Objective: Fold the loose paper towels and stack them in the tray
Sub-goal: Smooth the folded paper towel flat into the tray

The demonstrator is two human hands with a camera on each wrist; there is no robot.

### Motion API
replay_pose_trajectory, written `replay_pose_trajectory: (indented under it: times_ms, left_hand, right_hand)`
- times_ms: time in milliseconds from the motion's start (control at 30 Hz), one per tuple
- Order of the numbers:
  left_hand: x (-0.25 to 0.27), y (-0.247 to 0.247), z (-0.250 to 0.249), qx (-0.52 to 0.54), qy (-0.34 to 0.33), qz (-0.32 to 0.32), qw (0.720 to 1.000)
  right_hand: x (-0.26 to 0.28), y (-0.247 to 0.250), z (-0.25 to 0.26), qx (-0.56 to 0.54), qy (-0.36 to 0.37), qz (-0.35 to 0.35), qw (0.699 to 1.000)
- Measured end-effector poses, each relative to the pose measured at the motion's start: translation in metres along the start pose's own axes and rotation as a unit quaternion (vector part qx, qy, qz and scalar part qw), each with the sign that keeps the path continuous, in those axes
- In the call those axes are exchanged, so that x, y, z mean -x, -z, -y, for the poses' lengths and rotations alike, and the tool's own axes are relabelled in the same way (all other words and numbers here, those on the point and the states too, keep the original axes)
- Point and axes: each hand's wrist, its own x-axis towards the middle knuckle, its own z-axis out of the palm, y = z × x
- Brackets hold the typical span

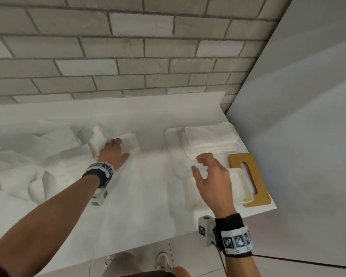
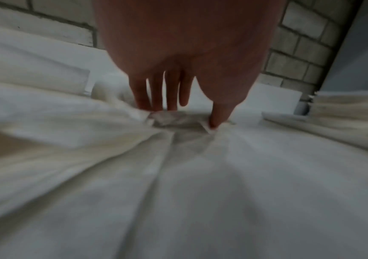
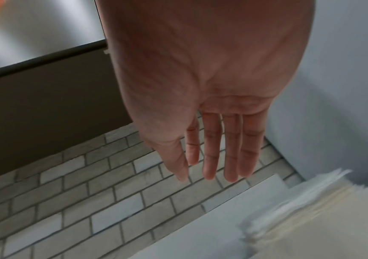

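A loose white paper towel (image 1: 131,141) lies on the white counter (image 1: 140,196), partly folded, with one part standing up to the left. My left hand (image 1: 123,147) rests on it. In the left wrist view its fingertips (image 2: 156,106) and thumb pinch a crumpled bit of the towel (image 2: 178,122). At the right, the white tray (image 1: 171,136) holds a stack of folded towels (image 1: 210,138). My right hand (image 1: 198,163) hovers over the tray's near part, in front of the stack. Its fingers (image 3: 231,157) are relaxed and hold nothing.
Several loose towels (image 1: 38,156) lie heaped over the counter's left side. A tan board with a slot (image 1: 250,176) and a small white dish (image 1: 240,184) sit at the counter's right end. A brick wall (image 1: 128,56) stands behind and a grey panel (image 1: 298,116) at the right.
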Motion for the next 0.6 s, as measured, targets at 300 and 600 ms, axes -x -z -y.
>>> replay_pose_trajectory:
  times_ms: [300, 600]
  left_hand:
    - [0.017, 0.007, 0.010, 0.191, -0.044, -0.005, 0.981]
    - [0.068, 0.093, -0.038, 0.523, -0.088, -0.039, 0.847]
  right_hand:
    - [-0.013, -0.089, 0.056, -0.161, -0.027, 0.107, 0.981]
    - [-0.042, -0.099, 0.095, -0.297, -0.053, 0.070, 0.951]
